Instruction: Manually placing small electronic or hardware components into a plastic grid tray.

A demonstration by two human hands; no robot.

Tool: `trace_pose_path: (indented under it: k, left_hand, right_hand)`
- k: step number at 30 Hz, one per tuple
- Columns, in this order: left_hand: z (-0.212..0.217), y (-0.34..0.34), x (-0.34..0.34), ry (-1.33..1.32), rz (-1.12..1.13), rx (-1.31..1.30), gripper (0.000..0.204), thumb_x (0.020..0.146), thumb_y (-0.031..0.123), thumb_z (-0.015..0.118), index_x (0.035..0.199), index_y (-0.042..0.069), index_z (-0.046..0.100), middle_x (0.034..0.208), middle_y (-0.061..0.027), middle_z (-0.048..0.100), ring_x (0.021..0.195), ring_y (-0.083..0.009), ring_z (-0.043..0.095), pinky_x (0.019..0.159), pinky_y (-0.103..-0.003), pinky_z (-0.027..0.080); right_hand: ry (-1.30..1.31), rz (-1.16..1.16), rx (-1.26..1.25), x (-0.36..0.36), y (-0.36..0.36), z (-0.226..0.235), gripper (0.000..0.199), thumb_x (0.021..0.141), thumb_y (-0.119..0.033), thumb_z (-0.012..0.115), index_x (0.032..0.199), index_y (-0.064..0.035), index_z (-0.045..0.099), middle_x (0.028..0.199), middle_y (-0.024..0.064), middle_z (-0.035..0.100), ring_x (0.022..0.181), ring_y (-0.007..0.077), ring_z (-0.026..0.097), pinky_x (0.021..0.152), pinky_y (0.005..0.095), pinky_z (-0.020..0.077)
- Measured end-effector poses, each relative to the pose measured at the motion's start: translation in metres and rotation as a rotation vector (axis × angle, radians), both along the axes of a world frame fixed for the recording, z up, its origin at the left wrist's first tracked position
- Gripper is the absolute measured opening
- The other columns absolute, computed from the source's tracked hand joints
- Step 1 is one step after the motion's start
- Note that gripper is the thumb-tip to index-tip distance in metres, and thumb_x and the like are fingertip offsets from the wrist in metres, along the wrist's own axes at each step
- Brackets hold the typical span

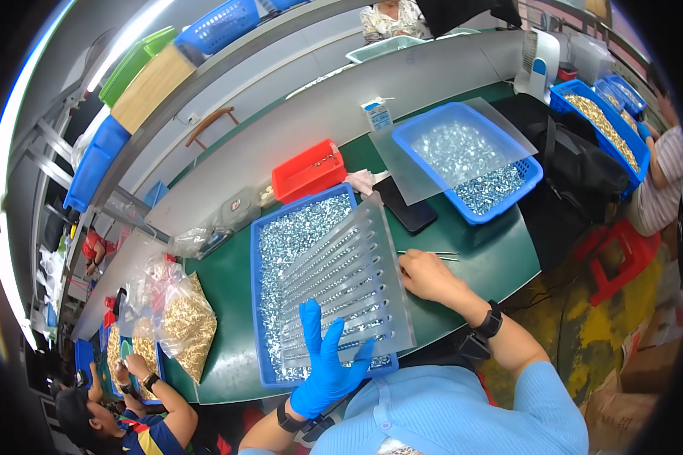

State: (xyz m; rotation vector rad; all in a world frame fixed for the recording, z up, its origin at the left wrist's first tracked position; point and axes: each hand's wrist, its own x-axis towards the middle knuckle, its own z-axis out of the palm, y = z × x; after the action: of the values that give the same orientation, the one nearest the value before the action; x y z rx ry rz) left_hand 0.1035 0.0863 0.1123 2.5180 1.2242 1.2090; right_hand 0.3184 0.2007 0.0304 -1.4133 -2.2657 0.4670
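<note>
A translucent plastic plate [399,315] with several parallel rows of small metal pieces leans tilted over a blue basket [257,318] of loose shiny metal parts [296,229]. My left hand [328,375], in a blue glove, lies against the plate's lower part with fingers spread. At the plate's right edge, my bare right hand [431,276] has its fingers curled onto the rim. Just beyond that hand, thin metal tweezers [440,255] rest on the green table [486,254]. Part of the basket is hidden behind the plate.
A frosted sheet [402,163] partly covers a second blue basket [535,178]. A dark phone [411,211] and red bin [309,173] stand at the back. Left is a bag of gold-coloured parts [190,322]. Co-workers sit left [148,432] and right [656,197].
</note>
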Motion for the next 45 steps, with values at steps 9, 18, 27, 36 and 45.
trace_pose_path:
  k: [9,18,27,36,45]
  left_hand:
    - [-0.013,0.003,0.006,-0.060,-0.042,0.020,0.075,0.070,0.010,0.074,0.135,0.010,0.035,0.143,-0.0239,0.020,0.133,-0.0423,0.021,0.102,-0.064,0.014]
    - [-0.008,0.005,0.007,-0.013,-0.187,-0.176,0.076,0.074,0.021,0.072,0.137,0.008,0.031,0.144,-0.0218,0.022,0.132,-0.0415,0.023,0.106,-0.058,0.016]
    - [-0.042,0.122,-0.156,-0.491,0.284,-0.497,0.051,0.089,0.028,0.053,0.131,0.002,0.039,0.133,-0.0172,0.041,0.124,-0.0318,0.038,0.103,-0.041,0.031]
    - [-0.074,0.101,-0.123,0.542,0.510,-0.227,0.050,0.085,0.035,0.057,0.120,0.001,0.047,0.117,-0.0244,0.046,0.104,-0.0389,0.049,0.091,-0.046,0.040]
    - [-0.090,0.076,-0.114,0.364,0.448,-0.503,0.034,0.083,0.028,0.060,0.108,0.006,0.053,0.107,-0.0216,0.052,0.086,-0.0346,0.056,0.067,-0.043,0.045]
  right_hand:
    - [1.271,0.275,-0.861,-0.001,-0.027,0.042,0.039,0.085,-0.019,0.055,0.115,0.0050,0.050,0.098,0.0225,0.062,0.083,0.0327,0.063,0.065,0.0361,0.0533]
    - [1.110,0.256,-0.993,0.011,-0.066,0.094,0.042,0.089,-0.016,0.046,0.124,0.0064,0.042,0.107,0.0285,0.059,0.084,0.0340,0.065,0.061,0.0339,0.0527]
    - [1.181,0.046,-0.746,0.040,-0.084,0.111,0.061,0.075,-0.026,0.058,0.120,0.0118,0.042,0.086,0.0279,0.064,0.064,0.0319,0.066,0.048,0.0302,0.0513]
    - [1.272,-0.091,-0.355,0.062,-0.095,0.125,0.062,0.075,-0.028,0.059,0.119,0.0123,0.043,0.086,0.0260,0.064,0.062,0.0290,0.066,0.042,0.0266,0.0491]
    - [1.364,-0.041,-0.411,-0.004,-0.064,0.080,0.053,0.084,-0.022,0.056,0.127,0.0049,0.040,0.093,0.0253,0.064,0.073,0.0292,0.067,0.059,0.0290,0.0531]
